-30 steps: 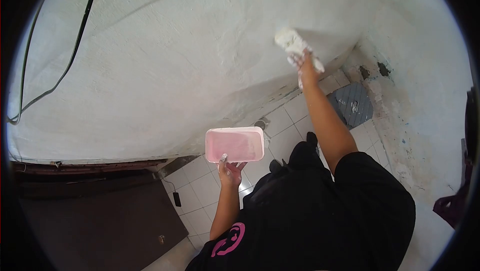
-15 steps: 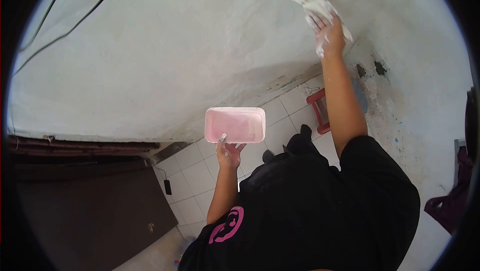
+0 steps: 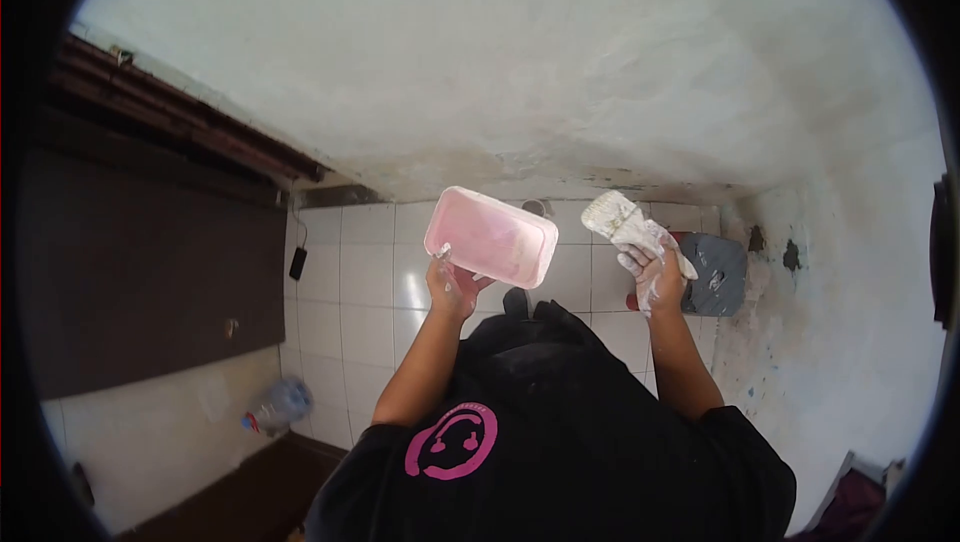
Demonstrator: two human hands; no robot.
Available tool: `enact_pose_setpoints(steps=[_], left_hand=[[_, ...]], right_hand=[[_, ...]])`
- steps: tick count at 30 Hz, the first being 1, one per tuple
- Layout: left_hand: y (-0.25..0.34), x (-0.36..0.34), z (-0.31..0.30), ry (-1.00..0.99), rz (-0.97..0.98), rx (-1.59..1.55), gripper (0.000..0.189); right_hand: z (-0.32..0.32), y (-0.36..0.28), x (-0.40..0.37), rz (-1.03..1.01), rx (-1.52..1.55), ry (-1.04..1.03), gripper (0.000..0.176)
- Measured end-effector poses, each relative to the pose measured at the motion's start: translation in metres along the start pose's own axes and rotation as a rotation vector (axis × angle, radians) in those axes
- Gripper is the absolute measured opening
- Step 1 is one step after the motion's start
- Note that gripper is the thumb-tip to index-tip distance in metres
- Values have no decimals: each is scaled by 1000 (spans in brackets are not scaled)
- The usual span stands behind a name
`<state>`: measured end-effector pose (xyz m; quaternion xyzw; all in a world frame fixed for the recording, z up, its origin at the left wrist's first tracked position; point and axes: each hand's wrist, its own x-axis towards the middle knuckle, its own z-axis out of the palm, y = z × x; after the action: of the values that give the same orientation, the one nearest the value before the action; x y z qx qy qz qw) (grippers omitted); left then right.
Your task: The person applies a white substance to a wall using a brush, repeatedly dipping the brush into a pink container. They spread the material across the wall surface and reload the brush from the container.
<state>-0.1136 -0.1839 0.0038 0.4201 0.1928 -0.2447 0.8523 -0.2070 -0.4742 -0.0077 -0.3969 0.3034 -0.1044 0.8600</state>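
My left hand grips the near left edge of a shallow pink rectangular tub, thumb over the rim and fingers underneath. The tub is tilted, with a pale residue inside. To its right, my right hand is wrapped round a wide paintbrush coated in white paint. The bristle end points up and left, apart from the tub and the wall. White smears cover the fingers and palm of my right hand, with some on my left thumb.
A pale, patchy wall rises ahead. A grey-topped stool with red legs stands by the right wall. A dark panel is at left, near a black adapter and a large water bottle. White tiles cover the floor.
My right hand has come down from high on the wall with the paintbrush, to beside the tub. The tub has tilted, and the view has turned and shifted.
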Motion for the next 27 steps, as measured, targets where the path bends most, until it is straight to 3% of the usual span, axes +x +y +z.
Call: enact_pose_setpoints(steps=[2, 5, 7, 10, 13, 16, 21, 27], left_hand=[[-3, 1, 1, 52, -6, 16, 65], [-1, 11, -7, -7, 12, -31, 68], [0, 20, -4, -114, 47, 4, 67], [7, 24, -13, -83, 68, 2, 65], [5, 33, -35, -11, 21, 47, 63], [6, 44, -54, -16, -53, 114, 62], [13, 49, -88, -8, -120, 172, 60], [44, 55, -122, -66, -104, 204, 58]], right_hand=[[10, 5, 11, 44, 39, -6, 45], [17, 21, 22, -104, 43, -171, 41], [17, 19, 16, -131, 4, -135, 41], [18, 30, -6, -156, 2, -91, 41], [16, 42, -22, 78, 123, 90, 43], [8, 65, -20, 70, 46, 187, 44], [23, 113, 28, -39, 224, 340, 50], [55, 127, 127, -179, 289, 304, 49]])
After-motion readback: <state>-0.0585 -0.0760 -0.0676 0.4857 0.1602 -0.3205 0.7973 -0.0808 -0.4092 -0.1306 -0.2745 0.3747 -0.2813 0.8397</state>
